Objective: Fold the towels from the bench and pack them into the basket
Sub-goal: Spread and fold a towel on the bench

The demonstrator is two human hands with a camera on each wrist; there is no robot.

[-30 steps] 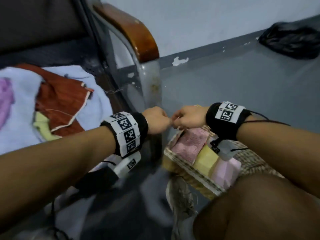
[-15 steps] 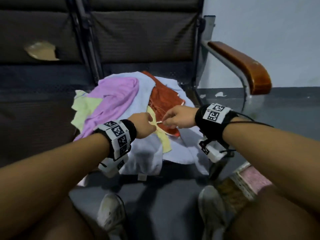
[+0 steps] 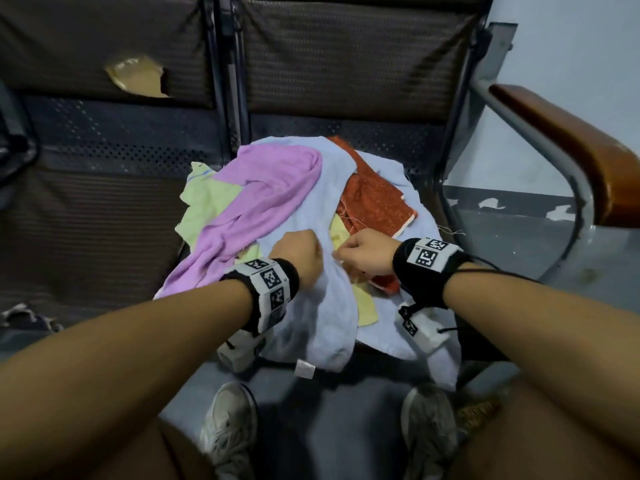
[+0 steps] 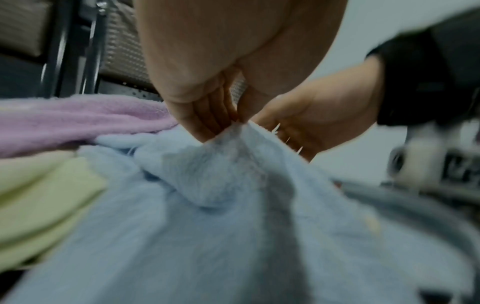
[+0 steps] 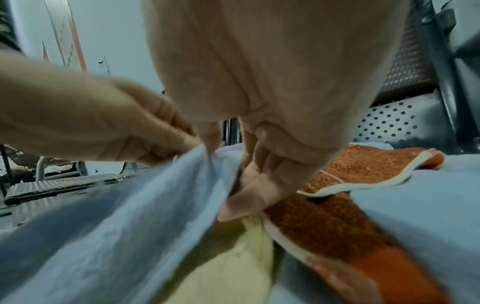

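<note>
A pile of loose towels lies on the bench seat [image 3: 426,140]: a light blue towel [image 3: 322,317] draped over the front edge, a pink one [image 3: 263,192], a pale yellow one [image 3: 197,216] and a rust-orange one [image 3: 374,199]. My left hand [image 3: 299,251] pinches a raised fold of the light blue towel [image 4: 228,174] between thumb and fingers [image 4: 205,115]. My right hand [image 3: 362,252] sits close beside it and pinches the same fold [image 5: 202,162], its fingers [image 5: 254,181] curled above the yellow towel [image 5: 233,267]. A corner of the wicker basket [image 3: 479,408] shows on the floor at the lower right.
The bench's metal armrest with a wooden top [image 3: 568,140] stands to the right of the pile. Dark mesh backrests [image 3: 346,57] rise behind it, one with a torn hole [image 3: 138,76]. My shoes [image 3: 230,431] stand on the grey floor below the seat.
The view swung from the basket on the floor up to the bench. Both hands moved from above the basket to the towel pile and now pinch the light blue towel.
</note>
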